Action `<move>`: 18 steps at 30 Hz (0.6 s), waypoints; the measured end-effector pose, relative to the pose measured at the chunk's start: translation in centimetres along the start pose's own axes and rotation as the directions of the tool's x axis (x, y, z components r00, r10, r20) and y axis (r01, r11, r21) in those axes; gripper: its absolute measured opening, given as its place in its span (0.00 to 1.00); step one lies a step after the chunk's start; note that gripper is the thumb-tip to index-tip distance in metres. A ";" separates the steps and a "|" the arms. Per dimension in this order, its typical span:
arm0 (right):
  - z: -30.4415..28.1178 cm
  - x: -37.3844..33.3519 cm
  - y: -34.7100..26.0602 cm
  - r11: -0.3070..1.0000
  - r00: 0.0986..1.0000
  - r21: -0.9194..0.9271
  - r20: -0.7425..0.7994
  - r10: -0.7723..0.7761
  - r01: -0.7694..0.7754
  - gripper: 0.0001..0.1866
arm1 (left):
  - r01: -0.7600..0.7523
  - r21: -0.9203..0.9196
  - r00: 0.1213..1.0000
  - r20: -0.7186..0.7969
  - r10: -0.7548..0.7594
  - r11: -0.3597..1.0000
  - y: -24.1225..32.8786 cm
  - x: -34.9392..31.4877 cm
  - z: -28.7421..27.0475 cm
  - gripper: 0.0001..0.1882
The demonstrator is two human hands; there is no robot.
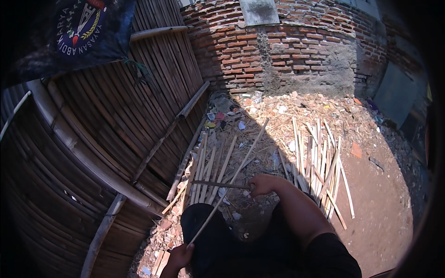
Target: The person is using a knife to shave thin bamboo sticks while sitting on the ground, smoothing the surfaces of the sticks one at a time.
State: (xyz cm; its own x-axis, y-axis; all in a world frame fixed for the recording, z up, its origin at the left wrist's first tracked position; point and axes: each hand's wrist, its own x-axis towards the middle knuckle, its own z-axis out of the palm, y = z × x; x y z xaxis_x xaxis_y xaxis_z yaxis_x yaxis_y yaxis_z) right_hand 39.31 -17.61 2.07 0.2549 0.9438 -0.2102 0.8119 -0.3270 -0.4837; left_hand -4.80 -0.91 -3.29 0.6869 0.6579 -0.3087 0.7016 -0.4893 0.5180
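Note:
My left hand (181, 255), low in the view, is closed round the near end of a long pale bamboo strip (241, 166). The strip slants away from me, up and to the right over my left knee. My right hand (262, 184) grips the handle of a long, dark-bladed knife (218, 184). Its blade points left and crosses the strip; whether the two touch I cannot tell. Beyond the blade, several loose strips (225, 157) lie on the ground beside the bamboo wall.
A larger pile of strips (320, 162) lies at right on straw and rubble. A bamboo-slat wall (111, 111) with poles stands close at left, a dark banner (60, 37) hanging on it. The brick wall (296, 55) closes the back. A reddish shard (356, 150) lies on bare soil.

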 end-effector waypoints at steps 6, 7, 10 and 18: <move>0.3 -0.7 2.0 0.999 0.995 0.053 -0.095 0.017 -0.012 0.28 | -0.011 -0.015 1.000 0.028 0.011 1.000 2.0 -0.1 -0.6 0.30; 0.5 -0.7 0.4 1.000 0.999 -0.005 -0.040 -0.024 0.024 0.28 | 0.001 -0.013 0.999 0.039 0.000 1.000 2.0 0.0 -0.8 0.30; 0.5 -0.8 -2.8 0.993 0.991 -0.054 0.095 -0.096 0.101 0.28 | 0.011 0.004 0.999 0.032 -0.011 1.000 0.9 0.2 -0.5 0.30; -1.2 -1.1 1.8 0.994 0.988 0.062 -0.125 0.093 -0.085 0.28 | 0.006 0.018 1.000 -0.022 -0.005 1.000 2.7 -0.5 -0.5 0.29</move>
State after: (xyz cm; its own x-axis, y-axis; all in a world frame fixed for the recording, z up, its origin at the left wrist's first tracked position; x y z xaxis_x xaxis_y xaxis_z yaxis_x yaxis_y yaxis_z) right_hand 41.09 -19.19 2.49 0.3925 0.9080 -0.1466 0.7531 -0.4087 -0.5156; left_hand -3.37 -2.26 -1.29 0.6789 0.6727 -0.2942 0.7087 -0.4957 0.5020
